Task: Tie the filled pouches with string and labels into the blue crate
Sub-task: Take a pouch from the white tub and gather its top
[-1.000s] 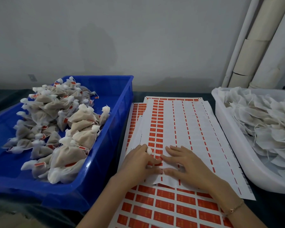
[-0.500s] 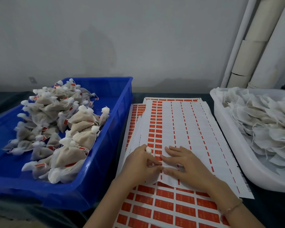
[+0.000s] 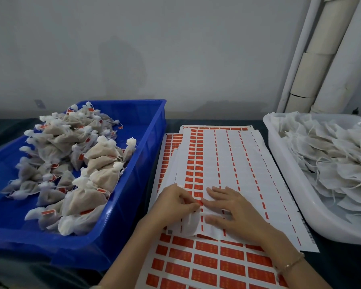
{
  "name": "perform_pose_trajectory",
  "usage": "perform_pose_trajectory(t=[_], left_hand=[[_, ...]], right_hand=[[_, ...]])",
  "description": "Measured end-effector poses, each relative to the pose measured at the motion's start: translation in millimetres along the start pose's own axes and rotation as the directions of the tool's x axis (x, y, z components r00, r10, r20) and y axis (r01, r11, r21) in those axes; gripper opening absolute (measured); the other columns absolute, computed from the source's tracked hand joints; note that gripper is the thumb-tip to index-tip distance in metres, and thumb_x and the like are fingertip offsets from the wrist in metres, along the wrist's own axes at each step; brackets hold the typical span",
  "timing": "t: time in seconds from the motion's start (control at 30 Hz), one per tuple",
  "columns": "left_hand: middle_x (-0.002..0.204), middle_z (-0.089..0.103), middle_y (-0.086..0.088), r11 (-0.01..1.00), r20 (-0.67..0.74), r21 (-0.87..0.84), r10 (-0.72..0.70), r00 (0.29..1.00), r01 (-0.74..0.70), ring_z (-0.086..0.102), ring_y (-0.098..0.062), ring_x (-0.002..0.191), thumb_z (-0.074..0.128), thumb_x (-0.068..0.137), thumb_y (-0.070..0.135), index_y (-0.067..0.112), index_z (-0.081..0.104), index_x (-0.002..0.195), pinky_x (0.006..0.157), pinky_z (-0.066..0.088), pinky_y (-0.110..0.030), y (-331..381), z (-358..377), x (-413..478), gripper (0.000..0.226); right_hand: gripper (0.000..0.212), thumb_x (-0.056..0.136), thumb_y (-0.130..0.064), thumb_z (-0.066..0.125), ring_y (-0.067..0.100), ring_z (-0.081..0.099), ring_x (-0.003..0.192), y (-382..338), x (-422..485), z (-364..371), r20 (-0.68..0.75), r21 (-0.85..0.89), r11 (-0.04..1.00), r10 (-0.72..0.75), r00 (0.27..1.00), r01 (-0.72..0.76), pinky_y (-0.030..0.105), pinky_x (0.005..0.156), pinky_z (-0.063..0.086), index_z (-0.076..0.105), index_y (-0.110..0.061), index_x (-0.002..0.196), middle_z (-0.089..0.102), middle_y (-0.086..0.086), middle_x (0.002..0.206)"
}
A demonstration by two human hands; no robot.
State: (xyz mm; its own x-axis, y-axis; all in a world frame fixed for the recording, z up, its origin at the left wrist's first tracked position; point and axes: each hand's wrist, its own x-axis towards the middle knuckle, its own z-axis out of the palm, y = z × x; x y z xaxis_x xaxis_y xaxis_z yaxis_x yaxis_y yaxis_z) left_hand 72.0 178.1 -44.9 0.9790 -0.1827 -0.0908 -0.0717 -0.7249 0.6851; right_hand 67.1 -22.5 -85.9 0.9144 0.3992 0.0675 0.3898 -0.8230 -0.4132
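Note:
The blue crate (image 3: 133,207) on the left holds several tied pouches (image 3: 100,157) with small red labels. A sheet of red labels (image 3: 227,159) lies in the middle, partly peeled. My left hand (image 3: 171,205) is curled on this sheet; a white pouch (image 3: 189,225) sticks out below its palm, and its fingertips pinch at a red label. My right hand (image 3: 236,211) lies beside it with straight fingers pressing the sheet down. The two hands' fingertips meet at the label column.
A white tub (image 3: 288,184) on the right is heaped with flat untied pouches (image 3: 331,161) with loose strings. A fuller label sheet (image 3: 206,261) lies under the top one, nearest me. Pale pipes (image 3: 321,59) stand against the wall at the back right.
Both hands stay at the same spot on the sheet. The white pouch now shows below my left palm, where before only a small white tip showed by the thumb.

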Motion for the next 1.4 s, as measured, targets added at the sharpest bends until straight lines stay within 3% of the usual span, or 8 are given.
perform_pose_trajectory(t=[0.33,0.43,0.57,0.73,0.87,1.1,1.27,1.4], left_hand=[[0.095,0.062,0.012,0.998,-0.240,-0.050,-0.058,0.969,0.047,0.062,-0.006,0.069,0.066,0.085,0.039,0.037,0.065,0.087,0.059,0.048,-0.010,-5.0,-8.4,-10.0,0.003],[0.091,0.056,0.012,0.992,-0.397,-0.127,-0.057,0.916,0.007,0.059,-0.008,0.066,0.067,0.084,0.038,0.036,0.064,0.085,0.065,0.048,-0.011,-1.2,-8.3,-12.3,0.004],[0.081,0.058,0.008,0.946,-0.578,-0.298,-0.072,0.813,-0.128,0.055,-0.002,0.066,0.069,0.083,0.034,0.034,0.065,0.086,0.053,0.044,-0.006,7.4,-8.8,-10.2,0.004],[0.084,0.061,0.004,0.919,-0.489,-0.359,-0.034,0.872,-0.165,0.056,-0.010,0.067,0.070,0.081,0.038,0.030,0.065,0.086,0.055,0.043,-0.005,18.2,15.4,-4.9,0.010],[0.091,0.062,0.000,0.867,-0.423,-0.471,-0.062,0.904,-0.161,0.060,-0.018,0.079,0.070,0.082,0.032,0.026,0.067,0.088,0.060,0.048,-0.008,22.1,28.3,4.3,0.009],[0.090,0.062,0.013,0.881,-0.380,-0.438,0.000,0.925,-0.180,0.061,-0.012,0.083,0.068,0.071,0.056,0.035,0.068,0.085,0.064,0.053,-0.015,14.5,41.8,7.3,0.026],[0.113,0.062,0.019,0.808,-0.334,-0.524,0.097,0.938,-0.270,0.060,-0.008,0.103,0.056,0.079,0.047,0.038,0.065,0.108,0.082,0.052,-0.017,11.6,39.2,1.1,0.032],[0.132,0.037,0.043,0.753,-0.285,-0.605,0.097,0.953,-0.258,0.043,0.013,0.119,0.043,0.076,0.043,0.049,0.043,0.128,0.090,0.038,-0.005,21.4,30.1,-1.9,0.052]], right_hand=[[0.063,0.068,-0.086,0.026,-0.015,-0.005,0.128,-0.4,-1.0,-2.7,0.015,0.028,0.999,0.014,1.000,-0.015,0.029,0.109,-0.003,0.034,-0.064,0.127,0.008,-0.042,0.136],[0.066,0.066,-0.087,0.025,-0.014,-0.005,0.129,1.1,-2.3,-3.4,0.019,0.044,0.999,0.004,1.000,-0.005,0.031,0.110,-0.002,0.034,-0.064,0.127,0.007,-0.043,0.136],[0.062,0.065,-0.089,0.025,-0.014,-0.006,0.129,1.2,-3.1,-4.1,0.031,0.048,0.999,0.004,1.000,-0.006,0.031,0.109,-0.002,0.033,-0.069,0.123,0.004,-0.047,0.132],[0.045,0.062,-0.086,0.048,-0.014,0.016,0.127,1.1,3.1,-13.8,0.073,0.165,0.986,0.026,0.997,-0.038,0.031,0.110,0.013,0.043,-0.072,0.104,0.023,-0.046,0.130],[0.058,0.059,-0.078,0.060,-0.005,0.059,0.103,-4.6,16.9,-28.1,-0.043,0.570,0.818,0.120,0.992,-0.074,0.022,0.093,0.049,0.057,-0.047,0.107,0.062,-0.028,0.111],[0.007,0.076,-0.035,0.073,-0.002,0.064,0.091,0.6,18.9,-20.9,-0.149,0.654,0.756,0.169,0.974,-0.031,0.015,0.080,0.053,0.072,-0.034,0.084,0.069,-0.025,0.094],[0.011,0.081,-0.028,0.069,0.010,0.067,0.086,1.4,10.5,-28.6,-0.172,0.738,0.675,0.167,0.971,0.015,0.019,0.075,0.055,0.071,-0.020,0.088,0.072,-0.011,0.091],[0.016,0.085,-0.023,0.065,0.010,0.068,0.082,5.5,5.4,-38.0,-0.263,0.815,0.575,0.246,0.933,0.078,0.016,0.063,0.053,0.062,-0.015,0.099,0.072,-0.008,0.092]])
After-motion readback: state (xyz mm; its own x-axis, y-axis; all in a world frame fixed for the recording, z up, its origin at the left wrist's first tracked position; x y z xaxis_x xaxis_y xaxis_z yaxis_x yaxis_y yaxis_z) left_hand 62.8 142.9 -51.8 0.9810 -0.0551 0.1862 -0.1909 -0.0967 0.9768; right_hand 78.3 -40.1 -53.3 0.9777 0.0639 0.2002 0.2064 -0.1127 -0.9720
